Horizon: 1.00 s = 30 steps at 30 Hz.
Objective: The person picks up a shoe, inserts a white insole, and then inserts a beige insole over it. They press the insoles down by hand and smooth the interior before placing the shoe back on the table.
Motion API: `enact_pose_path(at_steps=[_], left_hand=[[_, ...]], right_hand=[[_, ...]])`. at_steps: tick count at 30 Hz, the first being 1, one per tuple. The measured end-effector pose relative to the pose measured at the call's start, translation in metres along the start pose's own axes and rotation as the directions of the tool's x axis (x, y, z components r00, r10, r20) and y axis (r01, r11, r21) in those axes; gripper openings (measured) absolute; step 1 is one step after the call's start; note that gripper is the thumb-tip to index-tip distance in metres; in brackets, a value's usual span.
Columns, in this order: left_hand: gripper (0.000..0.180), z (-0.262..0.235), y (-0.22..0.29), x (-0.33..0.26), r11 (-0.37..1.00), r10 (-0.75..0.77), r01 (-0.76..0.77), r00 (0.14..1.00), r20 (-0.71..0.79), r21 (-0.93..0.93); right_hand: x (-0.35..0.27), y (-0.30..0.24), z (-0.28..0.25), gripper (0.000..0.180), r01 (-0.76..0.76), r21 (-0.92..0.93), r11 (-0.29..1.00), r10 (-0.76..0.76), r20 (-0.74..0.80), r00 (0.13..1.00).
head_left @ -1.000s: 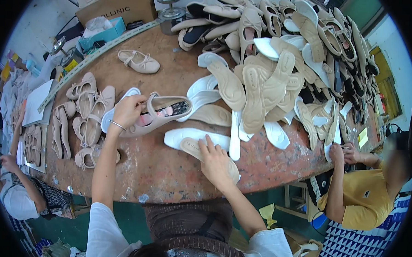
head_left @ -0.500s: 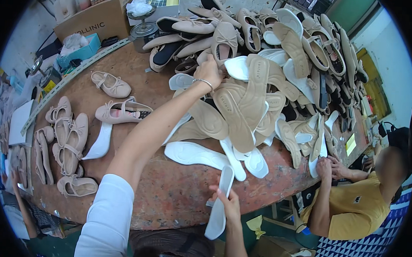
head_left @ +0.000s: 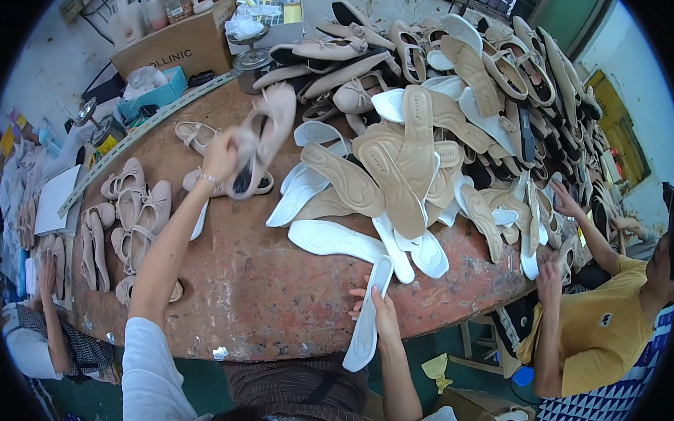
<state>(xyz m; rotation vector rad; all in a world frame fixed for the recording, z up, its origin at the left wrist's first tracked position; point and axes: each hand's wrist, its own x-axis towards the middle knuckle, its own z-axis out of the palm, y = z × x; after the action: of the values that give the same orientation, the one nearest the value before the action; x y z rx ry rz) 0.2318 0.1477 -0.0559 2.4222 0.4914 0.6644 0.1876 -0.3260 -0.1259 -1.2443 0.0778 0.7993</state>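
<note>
Brown table (head_left: 265, 305), scuffed top. Big shoe heap (head_left: 505, 73) behind the insole pile (head_left: 387, 179), wrapping round its right side. Cluster of beige strap shoes (head_left: 155, 216) well left of the pile. Held shoe (head_left: 279, 118), beige, is up just left of the pile — motion-blurred; left hand (head_left: 220, 156) closed on it, can't tell exactly where the fingers press. White insole (head_left: 367, 336) stands tilted in front of the pile, by the table's front edge — right hand (head_left: 386, 318) pinches it between thumb and fingers, thumb on the right edge
</note>
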Motion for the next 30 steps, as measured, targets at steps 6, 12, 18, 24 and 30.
enact_pose_path(at_steps=[6,12,18,24,30], left_hand=[[0.037,0.024,-0.017,-0.073,0.995,0.041,-0.065,0.959,0.281,0.076],[0.035,-0.005,0.007,-0.11,0.999,0.03,-0.027,0.987,0.156,-0.02],[0.029,-0.07,0.049,-0.211,0.964,-0.261,0.261,0.965,0.016,-0.038],[0.037,-0.085,0.04,-0.309,0.981,-0.176,0.188,0.962,0.206,-0.039],[0.039,-0.065,0.074,-0.316,0.987,-0.148,0.16,0.875,0.462,0.013]], right_hand=[[0.013,0.013,-0.022,0.053,0.026,0.085,0.996,-0.028,0.023,0.999],[0.001,0.006,-0.012,0.051,0.022,-0.038,0.999,-0.024,-0.053,0.998],[-0.006,-0.041,0.026,0.056,0.207,-0.957,0.205,-0.471,0.089,0.878],[0.017,-0.081,0.037,0.046,0.573,-0.819,0.013,-0.77,0.357,0.529],[0.079,-0.164,-0.108,0.024,0.036,-0.969,0.246,-0.933,-0.227,0.278]])
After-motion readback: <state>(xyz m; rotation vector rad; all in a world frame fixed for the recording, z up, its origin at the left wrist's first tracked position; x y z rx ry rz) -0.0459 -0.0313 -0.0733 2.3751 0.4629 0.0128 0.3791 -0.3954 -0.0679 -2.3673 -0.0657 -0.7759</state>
